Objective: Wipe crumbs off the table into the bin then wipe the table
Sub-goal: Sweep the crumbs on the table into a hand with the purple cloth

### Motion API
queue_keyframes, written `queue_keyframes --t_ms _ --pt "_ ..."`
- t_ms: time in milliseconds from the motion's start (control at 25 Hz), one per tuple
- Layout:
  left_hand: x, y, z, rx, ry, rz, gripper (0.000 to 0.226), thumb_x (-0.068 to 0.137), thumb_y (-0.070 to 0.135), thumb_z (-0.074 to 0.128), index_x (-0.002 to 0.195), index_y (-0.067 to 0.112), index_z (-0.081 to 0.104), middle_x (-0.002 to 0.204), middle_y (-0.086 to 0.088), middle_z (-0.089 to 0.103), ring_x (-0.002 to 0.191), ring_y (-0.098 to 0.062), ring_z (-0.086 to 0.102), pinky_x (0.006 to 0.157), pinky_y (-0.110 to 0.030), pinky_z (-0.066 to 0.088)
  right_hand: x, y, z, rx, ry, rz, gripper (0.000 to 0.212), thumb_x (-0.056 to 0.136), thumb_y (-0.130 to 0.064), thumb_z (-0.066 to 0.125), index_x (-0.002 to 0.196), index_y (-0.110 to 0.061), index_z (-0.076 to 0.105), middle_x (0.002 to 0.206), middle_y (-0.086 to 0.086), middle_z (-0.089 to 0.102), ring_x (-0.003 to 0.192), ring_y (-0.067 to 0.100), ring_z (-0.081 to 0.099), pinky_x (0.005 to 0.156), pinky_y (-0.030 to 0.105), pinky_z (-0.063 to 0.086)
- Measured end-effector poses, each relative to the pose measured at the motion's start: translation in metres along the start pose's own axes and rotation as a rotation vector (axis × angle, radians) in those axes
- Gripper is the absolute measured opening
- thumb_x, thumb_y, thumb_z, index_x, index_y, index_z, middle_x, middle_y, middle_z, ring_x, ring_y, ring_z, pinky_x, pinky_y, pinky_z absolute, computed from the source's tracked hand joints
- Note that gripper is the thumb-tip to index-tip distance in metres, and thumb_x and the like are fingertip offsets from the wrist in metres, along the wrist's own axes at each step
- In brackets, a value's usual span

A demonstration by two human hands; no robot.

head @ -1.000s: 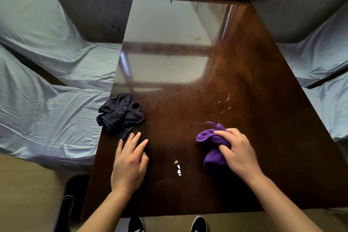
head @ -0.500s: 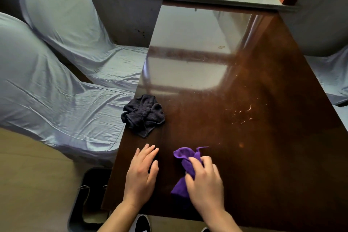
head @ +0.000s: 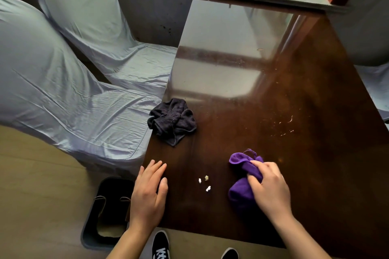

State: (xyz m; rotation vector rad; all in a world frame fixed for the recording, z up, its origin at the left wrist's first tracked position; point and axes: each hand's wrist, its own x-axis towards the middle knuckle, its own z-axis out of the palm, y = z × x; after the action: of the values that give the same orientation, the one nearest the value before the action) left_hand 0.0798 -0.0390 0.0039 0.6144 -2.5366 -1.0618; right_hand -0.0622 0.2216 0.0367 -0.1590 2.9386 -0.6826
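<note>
Right hand is clenching the purple cloth, sweeping crumbs toward nine o'clock; left hand, grip released, is guarding the bench edge above the bin.

Bare forearms, no sleeves in sight; both hands ungloved, black shoes with white markings below.

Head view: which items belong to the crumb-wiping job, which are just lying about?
In the job: crumbs; purple cloth in the right hand; left hand flat at the table edge; bin on the floor.

Lying about: dark cloth; covered chairs; shoes.
</note>
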Motion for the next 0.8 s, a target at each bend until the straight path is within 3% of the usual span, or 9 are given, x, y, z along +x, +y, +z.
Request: queue_keyframes --t_ms 200,320,440,560,680,800 --pt "-0.001 -0.003 -0.002 0.007 0.044 -0.011 0.050 0.093 0.033 0.036 0.126 0.007 0.064 0.134 -0.006 0.060 0.135 -0.022 0.047 0.119 -0.054 0.023 -0.028 -0.045 0.030 -0.105 0.001 -0.185 0.045 0.073 -0.025 0.076 0.117 -0.020 0.068 0.105 0.004 0.061 0.089 0.027 0.059 0.074 0.037 0.053" --pt "0.001 -0.011 -0.008 -0.035 0.090 -0.088 0.047 0.094 0.029 0.040 0.125 0.004 0.063 0.135 -0.010 0.060 0.134 -0.025 0.048 0.118 -0.050 0.027 -0.046 -0.084 0.050 -0.039 -0.107 -0.304 0.047 0.076 -0.032 0.068 0.123 -0.026 0.063 0.110 0.000 0.058 0.097 0.024 0.058 0.081 0.037 0.053" --pt "0.002 -0.014 -0.012 -0.150 0.136 -0.200 0.043 0.092 0.023 0.043 0.126 0.005 0.063 0.134 -0.007 0.060 0.129 -0.021 0.052 0.110 -0.025 0.033 -0.049 -0.109 0.057 0.189 -0.212 -0.315 0.044 0.083 -0.031 0.061 0.126 -0.029 0.061 0.115 -0.007 0.056 0.104 0.017 0.057 0.087 0.031 0.049" --pt "0.004 -0.017 -0.016 -0.307 0.205 -0.309 0.042 0.094 0.030 0.041 0.124 0.013 0.064 0.128 0.000 0.064 0.120 -0.009 0.057 0.100 -0.008 0.035 -0.035 -0.099 0.042 0.348 -0.141 -0.240 0.035 0.083 -0.023 0.067 0.118 -0.029 0.065 0.110 -0.009 0.059 0.099 0.012 0.060 0.084 0.028 0.046" --pt "0.005 -0.028 -0.018 -0.477 0.194 -0.412 0.042 0.093 0.040 0.040 0.122 0.023 0.066 0.123 0.005 0.067 0.119 -0.006 0.059 0.107 -0.028 0.042 -0.021 -0.063 0.022 0.341 -0.106 -0.139 0.032 0.084 -0.019 0.070 0.114 -0.030 0.067 0.106 -0.010 0.061 0.097 0.013 0.061 0.079 0.026 0.043" --pt "0.005 -0.037 -0.017 -0.642 0.172 -0.496 0.040 0.093 0.038 0.042 0.119 0.021 0.068 0.123 0.000 0.069 0.120 -0.014 0.060 0.109 -0.045 0.043 -0.024 -0.040 0.015 0.143 -0.099 -0.074 0.032 0.084 -0.025 0.071 0.116 -0.028 0.066 0.107 -0.008 0.060 0.095 0.017 0.063 0.073 0.028 0.043"
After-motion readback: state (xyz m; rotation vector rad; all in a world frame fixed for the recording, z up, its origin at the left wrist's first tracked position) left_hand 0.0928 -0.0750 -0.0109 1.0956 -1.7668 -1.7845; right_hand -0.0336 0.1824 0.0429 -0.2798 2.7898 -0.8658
